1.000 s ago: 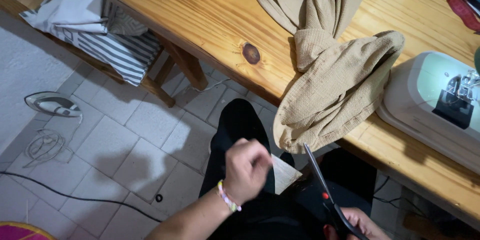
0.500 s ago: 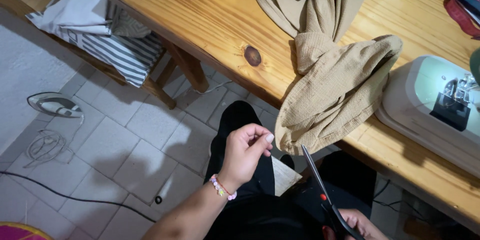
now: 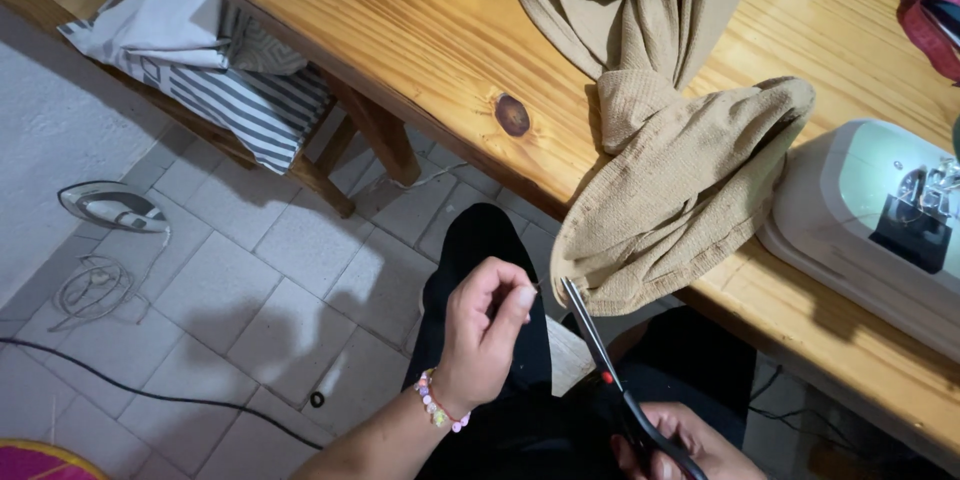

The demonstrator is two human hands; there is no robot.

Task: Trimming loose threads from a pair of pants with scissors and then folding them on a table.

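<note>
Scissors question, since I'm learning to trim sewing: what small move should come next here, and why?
Probably close the scissors. Their tips sit at the hanging edge of the beige cloth, and the left hand pinches what looks like a thin thread pulled toward the blades. The right hand holds the handles.

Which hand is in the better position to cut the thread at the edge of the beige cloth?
Probably the right hand: it holds the scissors, whose tips sit beside the beige cloth. The left hand pinches something thin.
</note>
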